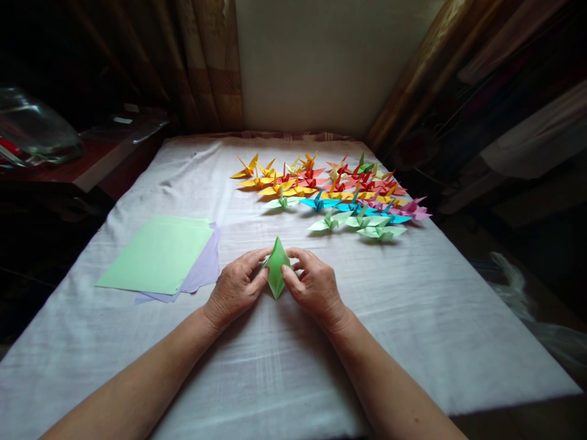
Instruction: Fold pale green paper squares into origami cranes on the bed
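A green folded paper (277,269), diamond-shaped with a crease down its middle, stands between my two hands over the cloth-covered table. My left hand (238,282) pinches its left side, thumb in front and fingers behind. From the other side my right hand (313,282) grips the right edge, its thumb pressed on the front face. Part of the paper's back is hidden by the fingers. Left of my hands lies a stack of light green paper sheets (156,253), with purple sheets (202,269) sticking out beneath it.
Several paper cranes in yellow, red, blue, pink and green, among them a pale green crane (330,221), stand in rows at the back right. A white cloth (257,379) covers the table. A glass jar (36,131) rests on a side surface at the left.
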`<action>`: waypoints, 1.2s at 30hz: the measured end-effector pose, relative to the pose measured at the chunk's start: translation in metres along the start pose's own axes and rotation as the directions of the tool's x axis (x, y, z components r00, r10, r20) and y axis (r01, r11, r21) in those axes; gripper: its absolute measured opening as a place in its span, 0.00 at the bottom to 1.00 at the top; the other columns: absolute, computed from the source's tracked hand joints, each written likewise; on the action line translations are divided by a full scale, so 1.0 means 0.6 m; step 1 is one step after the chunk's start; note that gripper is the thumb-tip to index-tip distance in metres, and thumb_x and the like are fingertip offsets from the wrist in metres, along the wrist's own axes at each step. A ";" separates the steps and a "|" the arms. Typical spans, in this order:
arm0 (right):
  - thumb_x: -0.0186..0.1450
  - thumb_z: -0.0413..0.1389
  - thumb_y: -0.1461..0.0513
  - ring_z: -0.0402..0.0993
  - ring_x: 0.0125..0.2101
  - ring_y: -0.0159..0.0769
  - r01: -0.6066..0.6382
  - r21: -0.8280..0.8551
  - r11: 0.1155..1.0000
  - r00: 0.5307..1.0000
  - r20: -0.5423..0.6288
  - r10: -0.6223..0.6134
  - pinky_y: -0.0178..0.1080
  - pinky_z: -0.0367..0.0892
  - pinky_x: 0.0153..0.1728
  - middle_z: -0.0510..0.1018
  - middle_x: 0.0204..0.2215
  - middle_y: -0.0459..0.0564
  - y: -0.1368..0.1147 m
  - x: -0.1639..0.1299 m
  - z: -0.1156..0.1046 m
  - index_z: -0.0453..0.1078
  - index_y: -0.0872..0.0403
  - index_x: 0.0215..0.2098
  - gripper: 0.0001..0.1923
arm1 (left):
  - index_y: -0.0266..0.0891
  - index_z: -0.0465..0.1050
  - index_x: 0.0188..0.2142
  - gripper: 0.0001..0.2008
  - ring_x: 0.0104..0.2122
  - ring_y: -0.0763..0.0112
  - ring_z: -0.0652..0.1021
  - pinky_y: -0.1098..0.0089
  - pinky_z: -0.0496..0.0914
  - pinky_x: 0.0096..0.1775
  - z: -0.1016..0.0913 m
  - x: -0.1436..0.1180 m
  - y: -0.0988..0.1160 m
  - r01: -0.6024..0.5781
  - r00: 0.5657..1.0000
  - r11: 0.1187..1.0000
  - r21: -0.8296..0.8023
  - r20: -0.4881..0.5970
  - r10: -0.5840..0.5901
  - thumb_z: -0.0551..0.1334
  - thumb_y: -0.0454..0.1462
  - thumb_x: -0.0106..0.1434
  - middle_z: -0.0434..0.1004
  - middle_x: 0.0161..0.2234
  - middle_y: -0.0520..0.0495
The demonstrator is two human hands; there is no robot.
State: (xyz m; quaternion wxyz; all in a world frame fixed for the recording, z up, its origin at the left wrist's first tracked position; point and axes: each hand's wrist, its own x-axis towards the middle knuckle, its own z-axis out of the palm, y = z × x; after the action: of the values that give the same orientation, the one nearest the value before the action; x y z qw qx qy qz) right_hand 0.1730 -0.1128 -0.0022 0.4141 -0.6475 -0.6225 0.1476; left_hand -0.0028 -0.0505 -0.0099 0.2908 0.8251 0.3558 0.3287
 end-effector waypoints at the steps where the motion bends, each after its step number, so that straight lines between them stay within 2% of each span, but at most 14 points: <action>1: 0.63 0.56 0.60 0.77 0.29 0.33 -0.008 -0.020 1.000 1.000 0.014 0.009 0.35 0.71 0.32 0.81 0.40 0.50 -0.002 0.000 0.000 0.72 0.52 0.45 0.12 | 0.41 0.73 0.55 0.19 0.50 0.62 0.80 0.62 0.73 0.55 0.000 0.000 0.000 0.007 1.000 1.000 -0.002 0.000 -0.007 0.57 0.38 0.66 0.80 0.52 0.45; 5: 0.61 0.60 0.57 0.76 0.28 0.34 -0.060 -0.163 0.985 0.998 0.010 0.062 0.36 0.68 0.33 0.81 0.39 0.50 -0.004 0.001 0.000 0.73 0.52 0.48 0.17 | 0.42 0.74 0.54 0.19 0.48 0.62 0.80 0.62 0.73 0.55 -0.001 -0.001 0.003 0.012 1.000 1.000 -0.011 -0.007 -0.012 0.57 0.38 0.65 0.80 0.52 0.45; 9: 0.62 0.57 0.62 0.74 0.28 0.34 -0.077 -0.251 0.965 0.995 0.047 0.092 0.34 0.64 0.31 0.81 0.32 0.45 0.000 0.005 -0.001 0.75 0.48 0.42 0.10 | 0.41 0.74 0.54 0.19 0.46 0.64 0.81 0.63 0.74 0.53 0.001 0.002 0.005 0.012 1.000 1.000 0.000 0.004 -0.012 0.57 0.38 0.66 0.81 0.51 0.45; 13: 0.61 0.54 0.66 0.74 0.30 0.35 -0.067 -0.264 0.962 0.997 0.025 0.076 0.34 0.62 0.31 0.82 0.32 0.45 0.003 0.011 -0.004 0.75 0.47 0.37 0.11 | 0.39 0.71 0.58 0.22 0.55 0.61 0.77 0.60 0.70 0.58 0.003 0.013 -0.001 -0.017 1.000 0.997 0.081 -0.005 0.018 0.56 0.38 0.65 0.76 0.56 0.42; 17: 0.60 0.53 0.65 0.72 0.26 0.34 -0.098 -0.212 0.972 0.994 0.031 0.107 0.34 0.61 0.29 0.80 0.28 0.43 0.007 0.014 -0.003 0.75 0.47 0.35 0.10 | 0.37 0.63 0.64 0.30 0.61 0.57 0.71 0.56 0.62 0.63 0.002 0.029 -0.007 -0.033 0.996 0.995 0.097 0.086 0.024 0.58 0.41 0.63 0.68 0.63 0.40; 21: 0.60 0.52 0.65 0.73 0.29 0.34 -0.046 -0.163 0.986 0.995 0.076 0.059 0.33 0.62 0.31 0.81 0.29 0.44 0.007 0.015 -0.001 0.75 0.48 0.32 0.10 | 0.38 0.60 0.66 0.34 0.64 0.53 0.66 0.48 0.53 0.66 0.000 0.036 -0.008 0.005 0.979 0.998 0.068 0.204 -0.019 0.59 0.46 0.63 0.63 0.66 0.39; 24: 0.60 0.52 0.65 0.74 0.29 0.35 -0.059 -0.151 0.987 0.994 0.087 0.073 0.34 0.64 0.33 0.81 0.30 0.44 0.008 0.016 0.000 0.76 0.48 0.34 0.12 | 0.41 0.62 0.65 0.31 0.62 0.54 0.70 0.46 0.51 0.67 -0.001 0.035 -0.009 0.024 0.970 0.998 0.061 0.242 -0.038 0.58 0.45 0.62 0.68 0.63 0.41; 27: 0.59 0.53 0.65 0.74 0.27 0.35 -0.126 -0.163 0.979 0.988 0.066 0.138 0.35 0.65 0.32 0.80 0.27 0.44 0.014 0.017 0.002 0.77 0.48 0.40 0.14 | 0.40 0.66 0.62 0.28 0.57 0.56 0.75 0.47 0.53 0.66 -0.002 0.035 -0.010 0.031 0.975 0.998 0.046 0.218 -0.040 0.55 0.43 0.63 0.76 0.57 0.42; 30: 0.59 0.54 0.64 0.73 0.25 0.34 -0.151 -0.152 0.977 0.986 0.053 0.160 0.35 0.67 0.32 0.79 0.27 0.42 0.022 0.017 0.005 0.75 0.48 0.44 0.16 | 0.39 0.70 0.59 0.26 0.56 0.55 0.76 0.47 0.55 0.65 -0.004 0.039 -0.011 0.061 0.977 0.998 0.010 0.204 -0.062 0.53 0.46 0.66 0.77 0.56 0.41; 33: 0.60 0.54 0.63 0.74 0.25 0.33 -0.095 -0.094 0.991 0.995 0.018 0.097 0.36 0.69 0.33 0.80 0.32 0.45 0.026 0.017 0.006 0.73 0.51 0.46 0.16 | 0.40 0.75 0.54 0.27 0.56 0.53 0.75 0.47 0.56 0.65 -0.005 0.044 -0.011 0.096 0.975 0.995 -0.030 0.206 -0.088 0.49 0.52 0.68 0.78 0.55 0.40; 36: 0.61 0.55 0.61 0.76 0.38 0.38 0.115 -0.069 0.991 0.989 -0.091 -0.121 0.41 0.73 0.43 0.79 0.43 0.53 0.023 0.015 0.003 0.71 0.53 0.49 0.18 | 0.41 0.76 0.53 0.30 0.57 0.54 0.75 0.49 0.58 0.64 -0.004 0.047 -0.011 0.131 0.972 0.990 -0.059 0.205 -0.116 0.45 0.56 0.70 0.78 0.55 0.41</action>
State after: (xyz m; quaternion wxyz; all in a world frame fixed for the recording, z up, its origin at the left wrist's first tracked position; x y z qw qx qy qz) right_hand 0.1826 -0.1023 -0.0104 0.4303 -0.6287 -0.6437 0.0722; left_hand 0.0078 -0.0242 -0.0035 0.3748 0.8192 0.3632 0.2377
